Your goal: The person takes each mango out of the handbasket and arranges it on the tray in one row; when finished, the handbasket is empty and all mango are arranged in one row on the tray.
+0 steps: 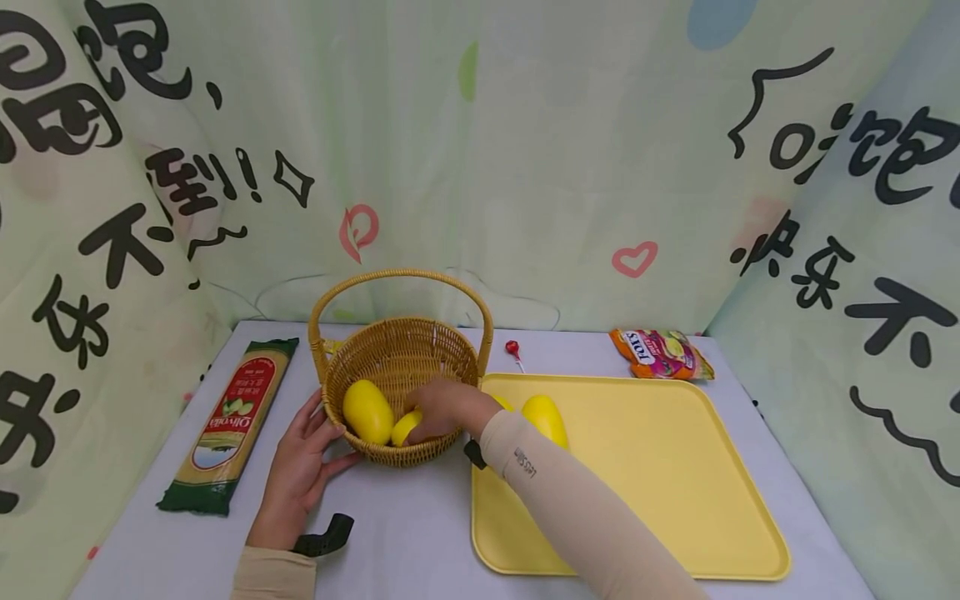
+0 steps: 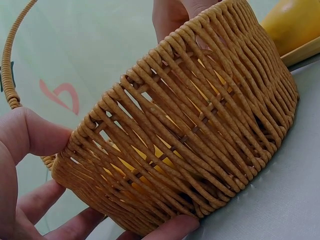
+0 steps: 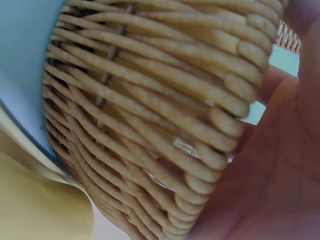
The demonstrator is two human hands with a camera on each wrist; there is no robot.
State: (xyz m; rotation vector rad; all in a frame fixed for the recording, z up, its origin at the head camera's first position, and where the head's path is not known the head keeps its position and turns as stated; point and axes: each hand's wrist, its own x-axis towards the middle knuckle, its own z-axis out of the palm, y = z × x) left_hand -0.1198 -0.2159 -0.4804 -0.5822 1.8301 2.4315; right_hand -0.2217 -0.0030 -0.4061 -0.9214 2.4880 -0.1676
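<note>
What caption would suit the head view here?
Left hand holds a wicker basket beside a yellow tray; right hand grips a yellow fruit inside the basket.

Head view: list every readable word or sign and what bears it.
"Olivoila": long pack; its finer print is too small.
"LetsSlim": right sleeve.
"吃饱": curtain.
"快乐": curtain.
"不": curtain, left and right.
"到!": curtain.
"你": curtain.
"饱,": curtain.
Snack bag: lettering too unclear to read surely.
Other curtain characters: cut off or unclear.

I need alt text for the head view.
A person's right hand grips one of two visible yellow fruits in a wicker basket while the left hand holds the basket's side. More yellow fruit lies on a yellow tray at right.
</note>
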